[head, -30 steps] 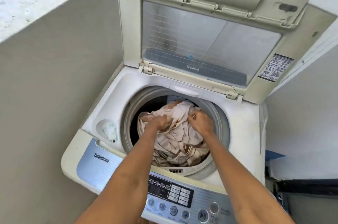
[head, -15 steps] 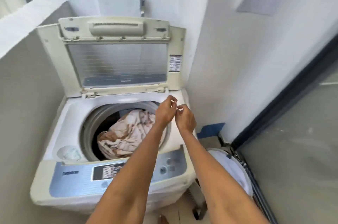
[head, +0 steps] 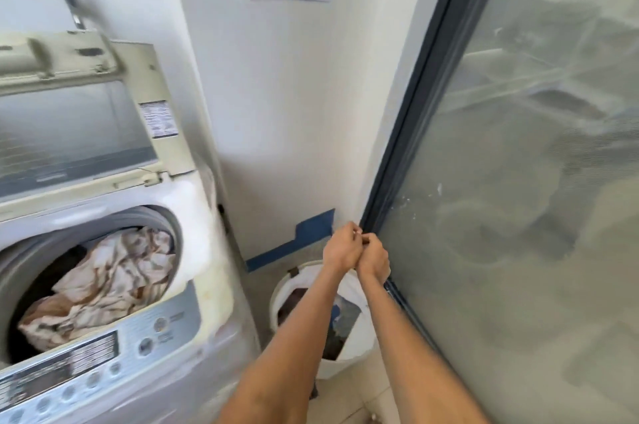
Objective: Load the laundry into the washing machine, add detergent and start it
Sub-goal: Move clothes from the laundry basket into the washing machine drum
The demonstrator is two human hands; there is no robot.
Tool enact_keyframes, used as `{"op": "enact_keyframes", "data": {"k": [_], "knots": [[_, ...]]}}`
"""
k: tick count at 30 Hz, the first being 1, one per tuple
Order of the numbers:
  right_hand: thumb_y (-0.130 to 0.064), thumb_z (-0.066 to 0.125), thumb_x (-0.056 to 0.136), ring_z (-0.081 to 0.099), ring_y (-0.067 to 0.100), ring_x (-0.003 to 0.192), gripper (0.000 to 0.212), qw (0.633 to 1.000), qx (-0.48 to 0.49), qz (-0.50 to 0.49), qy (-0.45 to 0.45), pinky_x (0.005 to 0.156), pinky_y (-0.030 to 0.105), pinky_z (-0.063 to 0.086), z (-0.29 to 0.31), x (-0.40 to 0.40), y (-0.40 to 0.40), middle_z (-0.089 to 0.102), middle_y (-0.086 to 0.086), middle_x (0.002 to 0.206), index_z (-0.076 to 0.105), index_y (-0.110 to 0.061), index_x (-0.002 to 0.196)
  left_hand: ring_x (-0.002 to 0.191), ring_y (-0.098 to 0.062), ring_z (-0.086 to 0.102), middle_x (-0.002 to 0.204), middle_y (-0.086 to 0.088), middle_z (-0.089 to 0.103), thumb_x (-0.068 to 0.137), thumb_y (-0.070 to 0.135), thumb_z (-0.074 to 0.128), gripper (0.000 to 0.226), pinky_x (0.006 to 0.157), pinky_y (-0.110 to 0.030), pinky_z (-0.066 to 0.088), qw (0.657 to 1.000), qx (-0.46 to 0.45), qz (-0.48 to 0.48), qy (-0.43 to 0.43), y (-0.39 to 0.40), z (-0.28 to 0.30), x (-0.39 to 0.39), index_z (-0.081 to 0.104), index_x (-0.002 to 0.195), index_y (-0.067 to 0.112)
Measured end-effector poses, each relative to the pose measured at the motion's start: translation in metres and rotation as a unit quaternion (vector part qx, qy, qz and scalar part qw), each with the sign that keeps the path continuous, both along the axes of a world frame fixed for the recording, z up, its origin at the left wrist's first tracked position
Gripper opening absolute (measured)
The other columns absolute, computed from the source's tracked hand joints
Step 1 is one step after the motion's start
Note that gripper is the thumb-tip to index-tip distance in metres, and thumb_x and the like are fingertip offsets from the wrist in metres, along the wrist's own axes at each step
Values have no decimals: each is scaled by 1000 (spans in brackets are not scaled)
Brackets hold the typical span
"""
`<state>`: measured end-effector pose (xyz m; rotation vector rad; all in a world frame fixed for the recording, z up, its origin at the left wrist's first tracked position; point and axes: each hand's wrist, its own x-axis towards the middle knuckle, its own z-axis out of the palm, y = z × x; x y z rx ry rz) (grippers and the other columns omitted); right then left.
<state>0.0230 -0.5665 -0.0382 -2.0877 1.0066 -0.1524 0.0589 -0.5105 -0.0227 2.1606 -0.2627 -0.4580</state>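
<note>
A top-loading washing machine (head: 204, 216) stands at the left with its lid (head: 86, 119) raised. A crumpled white and brown cloth (head: 103, 285) lies in the drum. To the machine's right, on the floor, sits a white laundry basket (head: 359, 344) with dark clothes (head: 340, 323) inside. My left hand (head: 340, 249) and my right hand (head: 375, 256) are held together above the basket, fingers curled and touching each other. Nothing shows in either hand.
A white wall with a blue tape strip (head: 304, 240) rises behind the basket. A dark-framed glass door (head: 518, 181) runs along the right, close to my right arm. The machine's control panel (head: 103, 361) faces me at the lower left.
My hands left the cloth in the drum and moved right, off the machine, to above the basket. My view has swung right with them.
</note>
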Motion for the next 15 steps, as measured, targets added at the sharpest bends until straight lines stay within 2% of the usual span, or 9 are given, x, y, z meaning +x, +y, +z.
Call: {"op": "enact_keyframes", "data": {"k": [3, 7, 10, 15], "knots": [[-32, 49, 93, 63, 32, 97, 20, 1000, 5, -2, 24, 77, 36, 51, -35, 7, -65, 69, 9, 107, 65, -26, 104, 106, -28, 58, 113, -9, 63, 96, 21, 39, 22, 86, -35, 44, 999, 4, 27, 33, -60, -39, 5, 55, 108, 12], [-29, 48, 93, 61, 32, 98, 21, 997, 19, 15, 72, 70, 32, 42, -98, 18, -142, 68, 10, 107, 65, -22, 104, 104, -25, 58, 110, -7, 64, 95, 17, 39, 19, 85, -34, 43, 993, -12, 67, 99, -131, -111, 13, 55, 104, 13], [-27, 50, 92, 62, 32, 101, 19, 992, 26, 41, 119, 75, 34, 46, -167, 20, -186, 69, 10, 109, 66, -22, 104, 106, -27, 58, 111, -11, 65, 93, 12, 42, 20, 86, -33, 43, 984, -10, 72, 161, -171, -183, 13, 56, 107, 10], [-27, 51, 93, 62, 31, 103, 20, 983, 42, 36, 177, 72, 31, 44, -314, 28, -237, 69, 9, 110, 66, -23, 107, 106, -29, 58, 112, -13, 64, 91, 8, 44, 22, 89, -32, 44, 962, -21, 112, 248, -221, -334, 27, 58, 108, 7]]}}
